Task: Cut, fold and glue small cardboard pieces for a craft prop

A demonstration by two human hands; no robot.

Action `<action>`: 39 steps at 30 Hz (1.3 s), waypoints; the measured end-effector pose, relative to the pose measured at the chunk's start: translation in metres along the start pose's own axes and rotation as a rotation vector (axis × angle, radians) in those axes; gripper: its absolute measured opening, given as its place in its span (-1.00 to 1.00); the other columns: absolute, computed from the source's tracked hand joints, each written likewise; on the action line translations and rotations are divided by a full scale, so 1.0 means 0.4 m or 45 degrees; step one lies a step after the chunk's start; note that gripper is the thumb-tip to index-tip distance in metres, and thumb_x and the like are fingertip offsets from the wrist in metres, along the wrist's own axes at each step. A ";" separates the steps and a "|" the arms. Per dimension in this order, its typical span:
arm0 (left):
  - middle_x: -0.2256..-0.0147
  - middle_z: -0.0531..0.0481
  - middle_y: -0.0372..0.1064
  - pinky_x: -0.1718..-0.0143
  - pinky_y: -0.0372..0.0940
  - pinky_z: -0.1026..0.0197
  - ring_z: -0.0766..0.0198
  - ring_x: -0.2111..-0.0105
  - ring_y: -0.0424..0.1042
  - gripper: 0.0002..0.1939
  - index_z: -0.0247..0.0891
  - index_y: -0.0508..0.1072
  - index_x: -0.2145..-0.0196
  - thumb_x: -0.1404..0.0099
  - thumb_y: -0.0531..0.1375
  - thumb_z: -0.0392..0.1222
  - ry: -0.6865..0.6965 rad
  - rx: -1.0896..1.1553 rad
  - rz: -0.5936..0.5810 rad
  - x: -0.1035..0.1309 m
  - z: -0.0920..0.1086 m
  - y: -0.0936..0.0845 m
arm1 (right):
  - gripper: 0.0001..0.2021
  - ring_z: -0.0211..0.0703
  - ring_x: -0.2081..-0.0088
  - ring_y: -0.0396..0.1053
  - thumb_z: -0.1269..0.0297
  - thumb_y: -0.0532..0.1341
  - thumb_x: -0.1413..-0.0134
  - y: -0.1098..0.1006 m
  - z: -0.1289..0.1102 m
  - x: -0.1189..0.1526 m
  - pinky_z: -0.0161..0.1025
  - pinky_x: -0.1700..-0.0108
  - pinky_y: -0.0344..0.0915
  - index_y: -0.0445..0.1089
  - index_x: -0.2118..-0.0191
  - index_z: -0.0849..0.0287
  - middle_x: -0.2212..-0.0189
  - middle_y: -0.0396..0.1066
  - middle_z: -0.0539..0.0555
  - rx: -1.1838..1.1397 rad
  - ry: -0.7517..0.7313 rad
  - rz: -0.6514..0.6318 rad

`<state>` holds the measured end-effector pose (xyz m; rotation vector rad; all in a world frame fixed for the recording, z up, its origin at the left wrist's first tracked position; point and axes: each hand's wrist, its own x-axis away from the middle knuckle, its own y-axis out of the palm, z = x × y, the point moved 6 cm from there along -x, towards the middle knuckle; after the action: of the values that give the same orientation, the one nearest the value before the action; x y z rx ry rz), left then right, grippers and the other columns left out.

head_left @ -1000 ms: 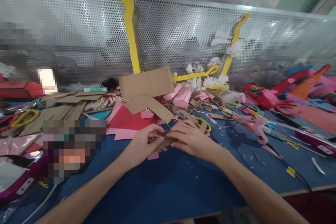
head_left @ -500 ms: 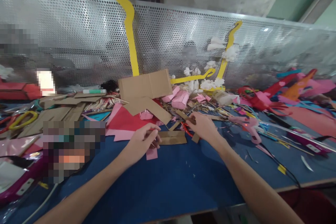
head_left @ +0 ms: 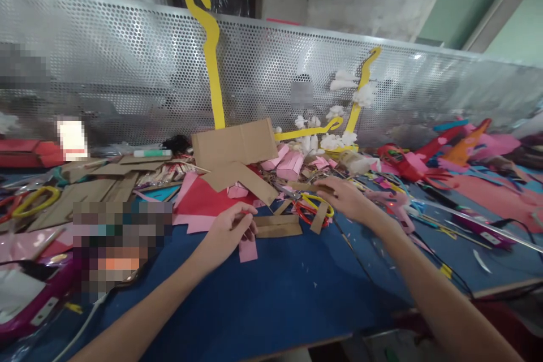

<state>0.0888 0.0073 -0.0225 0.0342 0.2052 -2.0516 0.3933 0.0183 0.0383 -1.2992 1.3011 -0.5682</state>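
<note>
Brown strip: the flat, folded brown cardboard strip (head_left: 282,227) lies on the blue table (head_left: 275,305), near the middle.
Left hand: this hand (head_left: 237,226) is at the strip's left end. Its fingers are curled in, with the thumb close to them. I cannot tell if they pinch the strip.
Right hand: this hand (head_left: 345,198) is behind the strip and to its right, by a long, thin brown cardboard piece (head_left: 302,186). Its fingers are bent and close together. I cannot tell if they grip.
Loops: yellow scissor handles (head_left: 328,207) and red scissor handles (head_left: 302,216) sit right of the strip.
Papers: a small pink paper piece (head_left: 248,251) is in front of the strip's left end. A big red paper sheet (head_left: 206,197) is behind and left of it.
Glue gun: the pink plastic glue gun (head_left: 396,205) is well off to the strip's right.
</note>
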 end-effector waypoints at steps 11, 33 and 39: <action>0.40 0.03 0.44 0.34 0.33 0.18 0.26 0.43 0.46 -0.79 -0.22 0.35 0.10 -0.45 0.10 -0.05 0.063 -0.020 -0.032 0.010 0.015 0.008 | -0.41 0.24 -0.40 0.02 0.07 0.25 -0.25 0.052 0.026 0.153 0.25 -0.36 0.03 0.21 -0.36 -0.06 -0.32 0.21 0.18 -0.028 -0.099 -0.268; 0.47 0.08 0.40 0.44 0.26 0.26 0.31 0.53 0.36 -0.87 -0.24 0.39 0.21 -0.34 0.14 -0.16 0.113 -0.072 0.300 -0.012 0.016 -0.070 | -0.67 0.06 0.27 0.48 0.09 0.05 -0.37 0.003 0.012 -0.076 -0.16 0.23 0.24 0.50 0.18 0.15 0.34 0.56 0.19 0.207 0.240 0.279; 0.49 0.10 0.37 0.59 0.09 0.35 0.39 0.61 0.23 -0.85 -0.24 0.41 0.30 -0.26 0.24 -0.11 0.044 0.018 0.451 -0.021 0.007 -0.116 | -0.73 0.16 -0.15 0.32 0.23 0.12 -0.34 0.052 -0.086 -0.128 0.00 -0.15 0.17 0.45 -0.02 0.18 -0.06 0.47 0.29 0.151 0.120 0.230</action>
<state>0.0522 0.0354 -0.0125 0.1071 0.1910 -1.7000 0.3414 0.0568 0.0463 -1.0563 1.4239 -0.5752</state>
